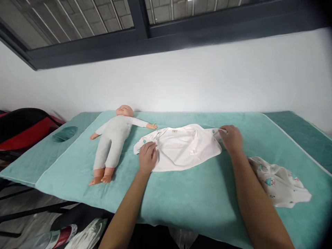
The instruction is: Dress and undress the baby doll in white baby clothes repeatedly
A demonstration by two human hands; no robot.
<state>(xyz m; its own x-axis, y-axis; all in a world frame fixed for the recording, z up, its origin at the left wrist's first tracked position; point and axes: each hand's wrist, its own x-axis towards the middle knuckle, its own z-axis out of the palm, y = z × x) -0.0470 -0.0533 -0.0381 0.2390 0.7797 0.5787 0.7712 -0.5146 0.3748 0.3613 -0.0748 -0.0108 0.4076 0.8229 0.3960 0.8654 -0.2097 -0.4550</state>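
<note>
A white baby shirt lies spread on the green padded bed, its plain inner side mostly showing and a small label at the neck. Teal prints show on its sleeves. My left hand rests at the left sleeve, fingers curled together on the cloth. At the other side, my right hand pinches the end of the right sleeve and holds it stretched outward. Left of the shirt, a baby doll in a pale bodysuit lies on its back, one arm reaching toward the shirt.
A crumpled white printed baby garment lies beside my right forearm. The bed has a round face hole at its left end. A white wall and dark window frame stand behind. A plastic bottle is below the bed at lower left.
</note>
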